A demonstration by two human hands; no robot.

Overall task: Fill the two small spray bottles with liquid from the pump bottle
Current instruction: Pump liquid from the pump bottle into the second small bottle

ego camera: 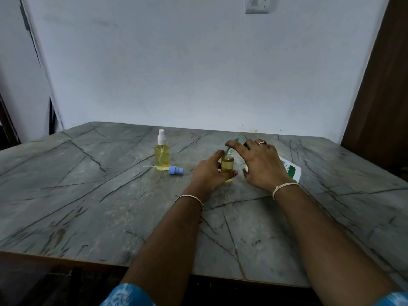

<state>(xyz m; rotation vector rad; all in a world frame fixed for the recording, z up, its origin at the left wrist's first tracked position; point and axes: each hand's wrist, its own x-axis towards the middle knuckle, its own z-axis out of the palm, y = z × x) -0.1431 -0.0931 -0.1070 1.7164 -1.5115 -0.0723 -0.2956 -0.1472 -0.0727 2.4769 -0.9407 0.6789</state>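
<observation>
Uncapped small spray bottle (227, 164), part-filled with yellow liquid, is gripped mid-table by the left hand (208, 172), fingers curled round it. Green pump spout (235, 141) is pressed at its mouth by the spread, fairly straight fingers of the right hand (261, 165). White pump bottle (291, 171) is seen tilted behind that hand. Filled, capped spray bottle (162, 156) stands far left, with the blue sprayer cap (176, 170) laid just beside it on the table (88, 195).

The grey, dark-veined table (110, 206) carries four things. Toward the far edge stands a capped bottle (162, 156) of yellow liquid, with a blue cap (176, 170) lying on its side just beside it. An open bottle (227, 164) stands mid-table, and a white pump bottle (292, 171) sits nearer the right edge.
</observation>
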